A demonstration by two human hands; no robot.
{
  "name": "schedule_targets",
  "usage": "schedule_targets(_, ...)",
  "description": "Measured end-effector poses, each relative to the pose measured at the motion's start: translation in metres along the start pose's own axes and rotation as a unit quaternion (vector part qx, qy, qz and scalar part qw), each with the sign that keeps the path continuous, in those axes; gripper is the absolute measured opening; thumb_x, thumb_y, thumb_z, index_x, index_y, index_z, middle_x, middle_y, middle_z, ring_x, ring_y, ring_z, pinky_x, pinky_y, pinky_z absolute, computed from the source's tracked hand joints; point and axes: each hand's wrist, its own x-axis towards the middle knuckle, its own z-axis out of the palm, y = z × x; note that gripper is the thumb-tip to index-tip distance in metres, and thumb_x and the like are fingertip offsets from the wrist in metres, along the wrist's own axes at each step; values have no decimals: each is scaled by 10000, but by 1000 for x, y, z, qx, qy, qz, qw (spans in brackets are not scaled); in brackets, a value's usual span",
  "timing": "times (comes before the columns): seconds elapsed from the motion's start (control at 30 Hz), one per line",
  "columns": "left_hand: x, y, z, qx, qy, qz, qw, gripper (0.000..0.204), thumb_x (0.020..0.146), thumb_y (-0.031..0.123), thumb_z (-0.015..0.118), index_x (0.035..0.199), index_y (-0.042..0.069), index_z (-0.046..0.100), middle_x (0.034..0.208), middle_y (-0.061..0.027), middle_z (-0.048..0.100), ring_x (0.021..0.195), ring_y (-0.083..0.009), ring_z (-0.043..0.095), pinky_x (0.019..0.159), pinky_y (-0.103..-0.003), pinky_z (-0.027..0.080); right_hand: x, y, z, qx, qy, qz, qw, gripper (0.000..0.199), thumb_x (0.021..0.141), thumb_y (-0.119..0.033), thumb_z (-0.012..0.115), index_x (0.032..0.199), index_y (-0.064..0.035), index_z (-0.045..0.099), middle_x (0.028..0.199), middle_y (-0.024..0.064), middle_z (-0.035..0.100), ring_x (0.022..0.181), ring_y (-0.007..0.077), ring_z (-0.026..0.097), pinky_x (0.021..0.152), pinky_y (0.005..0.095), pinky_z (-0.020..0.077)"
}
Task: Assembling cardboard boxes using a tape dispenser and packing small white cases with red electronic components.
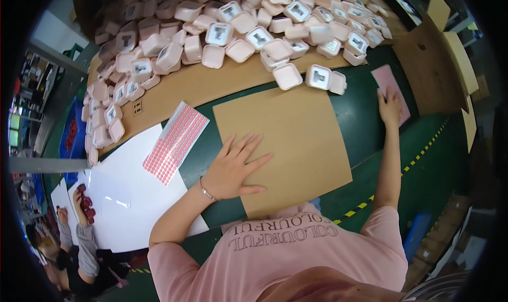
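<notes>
My left hand [230,169] lies flat with spread fingers on a square brown cardboard sheet [296,138], a thin bracelet on its wrist. Out to the right, my right hand [390,107] rests on a thin pink rectangular piece [387,77], fingers apart and pointing away from me; whether it is one sheet or a stack I cannot tell. Just beyond the cardboard sheet stand two open pale pink boxes, the left one [287,76] and the right one [318,77], which has a white insert with a grey shape.
Many pale pink boxes [241,50] are heaped at the back. A sheet of round red stickers [177,143] overlaps white sheets [121,196] at left. An open carton [428,64] stands at right. At far left, a co-worker's hand [79,204] is beside dark red objects [87,206].
</notes>
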Motion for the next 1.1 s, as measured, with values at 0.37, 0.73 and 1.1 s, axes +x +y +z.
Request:
schedule_targets(0.37, -2, -13, 0, -17, 27, 29, 999, 762, 756, 598, 616, 1367, 176, 450, 1462, -183, 301, 1356, -342, 277, 1098, -541, 198, -79, -143, -83, 169, 66, -482, 857, 511, 773, -190, 723, 1230, -71, 526, 1271, 166, 512, 1174, 344, 486, 996, 420, 378)
schedule_targets(0.73, -98, -21, -5, 41, 182, -94, 978, 608, 758, 463, 666, 1248, 129, 529, 1391, -141, 400, 1288, -304, 364, 1094, -512, 231, -53, -140, -48, 166, 139, -581, 785, 437, 831, -149, 689, 1202, 20, 529, 1291, 217, 504, 1175, 403, 489, 972, 453, 400)
schedule_targets(1.1, -148, -25, -3, 58, 253, -125, 958, 508, 776, 356, 685, 1220, 160, 535, 1373, -123, 420, 1259, -284, 394, 1083, -511, 255, -7, -315, -133, 164, 354, -538, 747, 445, 923, -187, 580, 1315, -16, 457, 1314, 220, 482, 1201, 391, 463, 982, 411, 392)
